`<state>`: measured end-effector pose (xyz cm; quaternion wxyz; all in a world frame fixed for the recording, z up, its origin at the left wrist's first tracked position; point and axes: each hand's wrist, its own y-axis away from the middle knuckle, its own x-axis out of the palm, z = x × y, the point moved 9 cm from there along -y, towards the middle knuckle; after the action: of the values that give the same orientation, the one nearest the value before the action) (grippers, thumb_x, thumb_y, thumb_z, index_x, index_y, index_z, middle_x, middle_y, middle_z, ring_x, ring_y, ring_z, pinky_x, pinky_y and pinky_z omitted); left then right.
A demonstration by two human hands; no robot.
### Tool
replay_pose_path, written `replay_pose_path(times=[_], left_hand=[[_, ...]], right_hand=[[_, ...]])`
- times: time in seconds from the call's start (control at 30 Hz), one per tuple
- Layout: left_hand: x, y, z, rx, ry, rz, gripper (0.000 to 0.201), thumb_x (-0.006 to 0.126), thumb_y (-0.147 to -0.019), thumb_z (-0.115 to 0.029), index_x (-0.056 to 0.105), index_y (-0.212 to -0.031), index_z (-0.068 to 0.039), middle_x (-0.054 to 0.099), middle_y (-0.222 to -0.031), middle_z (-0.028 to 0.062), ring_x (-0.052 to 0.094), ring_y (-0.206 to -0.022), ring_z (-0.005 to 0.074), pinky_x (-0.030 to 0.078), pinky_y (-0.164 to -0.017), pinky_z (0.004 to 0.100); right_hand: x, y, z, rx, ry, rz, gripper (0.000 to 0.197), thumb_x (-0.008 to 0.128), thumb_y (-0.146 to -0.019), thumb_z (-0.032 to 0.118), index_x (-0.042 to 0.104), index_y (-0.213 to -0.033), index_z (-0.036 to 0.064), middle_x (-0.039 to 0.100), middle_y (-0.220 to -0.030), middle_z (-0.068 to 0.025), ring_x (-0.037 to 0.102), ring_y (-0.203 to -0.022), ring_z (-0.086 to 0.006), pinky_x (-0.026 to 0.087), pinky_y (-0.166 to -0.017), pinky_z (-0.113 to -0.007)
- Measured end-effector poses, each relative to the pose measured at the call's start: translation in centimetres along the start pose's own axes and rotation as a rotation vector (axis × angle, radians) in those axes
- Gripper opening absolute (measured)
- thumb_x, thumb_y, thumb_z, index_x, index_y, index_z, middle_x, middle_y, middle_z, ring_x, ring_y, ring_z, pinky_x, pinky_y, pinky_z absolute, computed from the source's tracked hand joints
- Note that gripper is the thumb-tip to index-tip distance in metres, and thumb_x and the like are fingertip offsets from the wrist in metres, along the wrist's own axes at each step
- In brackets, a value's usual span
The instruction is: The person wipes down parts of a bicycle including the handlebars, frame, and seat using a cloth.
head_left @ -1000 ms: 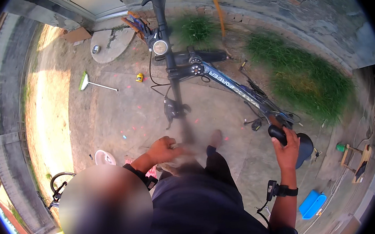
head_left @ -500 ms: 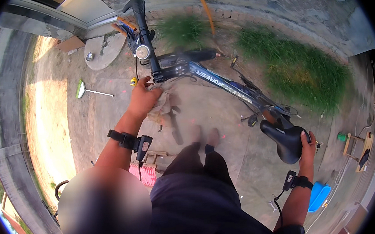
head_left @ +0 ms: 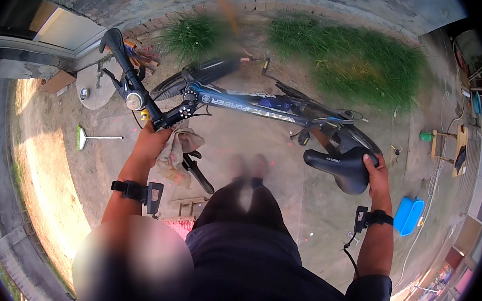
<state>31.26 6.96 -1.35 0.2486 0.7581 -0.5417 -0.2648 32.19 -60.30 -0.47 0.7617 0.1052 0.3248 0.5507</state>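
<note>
Now that the left hand (head_left: 153, 144) has come up to the handlebar (head_left: 153, 113), curled around a rag (head_left: 174, 155), and the right hand (head_left: 377, 177) pinches the seat's (head_left: 343, 167) back edge, the bike (head_left: 251, 107) in front has hands at both ends.

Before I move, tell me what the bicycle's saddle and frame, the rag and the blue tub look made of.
Saddle: black, smooth, with a soft sheen; probably vinyl or synthetic leather.
Frame: glossy blue and dark paint, likely over metal; which metal stays hidden.
Rag: matte, limp and creased, so cloth; fibre unclear.
Blue tub: evenly coloured, likely moulded plastic.
</note>
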Motion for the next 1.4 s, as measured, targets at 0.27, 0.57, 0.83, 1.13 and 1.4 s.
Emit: replay_pose_path(times=[0.27, 0.57, 0.83, 1.13, 1.4], left_hand=[[-2.8, -1.7, 4.3, -0.109, -0.068, -0.047, 0.047, 0.065, -0.084, 0.001, 0.05, -0.129, 0.004, 0.068, -0.105, 0.013, 0.069, -0.087, 0.0198, 0.057, -0.074, 0.0323], [-4.2, -2.2, 9.3, -0.284, 0.119, -0.147, 0.044, 0.064, -0.087, 0.006, 0.052, -0.129, -0.001, 0.069, -0.107, 0.0135, 0.072, -0.09, 0.0241, 0.061, -0.077, 0.0371], [-4.4, -2.5, 11.7, -0.339, 0.354, -0.124, 0.041, 0.061, -0.087, 0.009, 0.05, -0.126, 0.002, 0.07, -0.108, 0.0167, 0.073, -0.096, 0.029, 0.062, -0.083, 0.0406], [-5.5, -2.7, 13.3, -0.349, 0.272, -0.212, 0.024, 0.07, -0.089, -0.004, 0.061, -0.111, -0.006, 0.07, -0.098, 0.0079, 0.07, -0.082, 0.0213, 0.058, -0.071, 0.0345], [-5.9, -3.0, 14.1, -0.417, 0.3, -0.302, 0.013, 0.07, -0.093, -0.011, 0.063, -0.103, -0.01, 0.069, -0.091, 0.0041, 0.068, -0.08, 0.0188, 0.056, -0.07, 0.0343]], right_hand=[[1.9, 1.9, -2.3, 0.145, -0.077, 0.118, 0.045, 0.086, -0.082, 0.027, 0.063, -0.115, 0.0057, 0.068, -0.103, -0.0028, 0.06, -0.096, -0.0138, 0.047, -0.09, -0.03], [4.1, 2.9, -5.1, 0.36, -0.037, 0.381, 0.062, 0.088, -0.077, 0.017, 0.06, -0.128, -0.0007, 0.068, -0.113, -0.0065, 0.061, -0.107, -0.0171, 0.046, -0.098, -0.031], [6.2, 3.2, -4.9, 0.515, 0.064, 0.594, 0.064, 0.088, -0.075, 0.012, 0.06, -0.13, -0.0021, 0.068, -0.117, -0.0076, 0.062, -0.109, -0.0183, 0.046, -0.1, -0.032], [6.9, 2.7, -6.5, 0.627, 0.172, 0.765, 0.062, 0.086, -0.075, 0.013, 0.061, -0.13, -0.0009, 0.068, -0.117, -0.0075, 0.061, -0.11, -0.0192, 0.044, -0.101, -0.033], [8.0, 2.3, -7.3, 0.71, 0.183, 0.883, 0.066, 0.085, -0.079, 0.017, 0.056, -0.135, -0.0018, 0.066, -0.118, -0.0098, 0.061, -0.11, -0.0195, 0.046, -0.099, -0.033]])
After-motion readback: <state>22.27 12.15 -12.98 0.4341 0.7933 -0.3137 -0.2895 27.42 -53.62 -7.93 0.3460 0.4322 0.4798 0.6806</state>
